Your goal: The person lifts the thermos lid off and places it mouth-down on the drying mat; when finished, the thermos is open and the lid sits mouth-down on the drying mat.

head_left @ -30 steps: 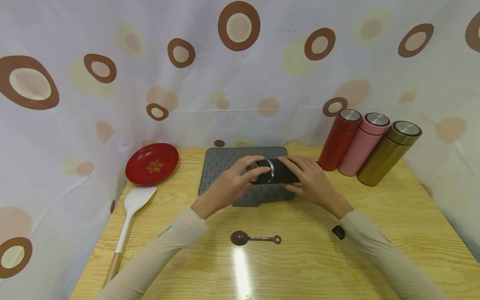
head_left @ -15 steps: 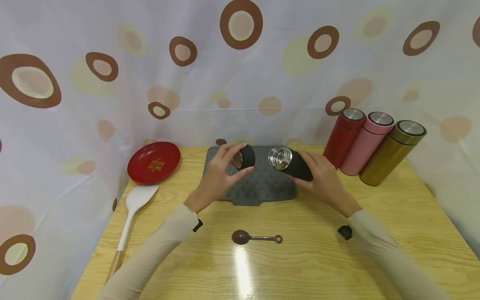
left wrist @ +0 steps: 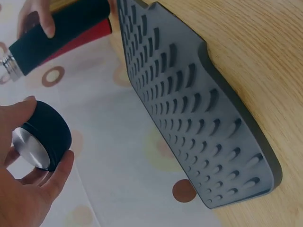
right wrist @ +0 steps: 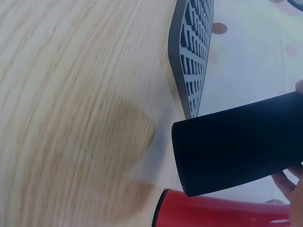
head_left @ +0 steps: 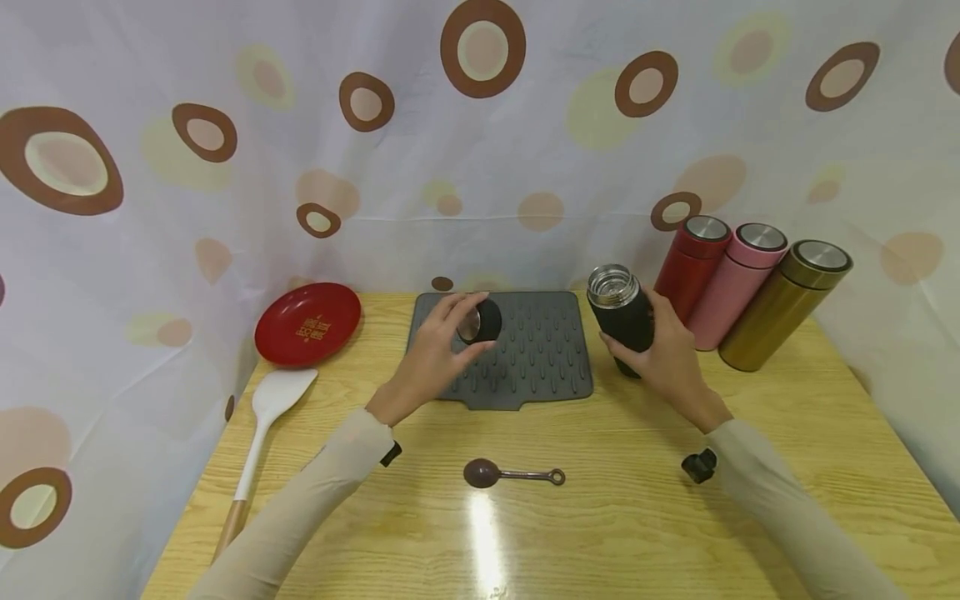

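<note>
My left hand (head_left: 431,350) pinches a black thermos lid (head_left: 489,322) with a silver top over the left part of the grey drying mat (head_left: 551,350). The lid (left wrist: 52,132) shows between thumb and fingers in the left wrist view. My right hand (head_left: 667,350) grips a black thermos (head_left: 626,321) round its body, just right of the mat. Its bare steel mouth faces up, slightly tilted. In the right wrist view the base of the thermos (right wrist: 236,144) hangs above the wooden table, its shadow falling below.
Red (head_left: 690,267), pink (head_left: 738,283) and gold (head_left: 783,308) thermoses stand close at the right. A red plate (head_left: 281,321) lies at the back left, above a white spatula (head_left: 258,425). A brown spoon (head_left: 482,474) lies in front of the mat.
The lid has come off the black thermos. My right hand has carried the thermos right and turned it more upright; my left hand has drawn the lid to the left.
</note>
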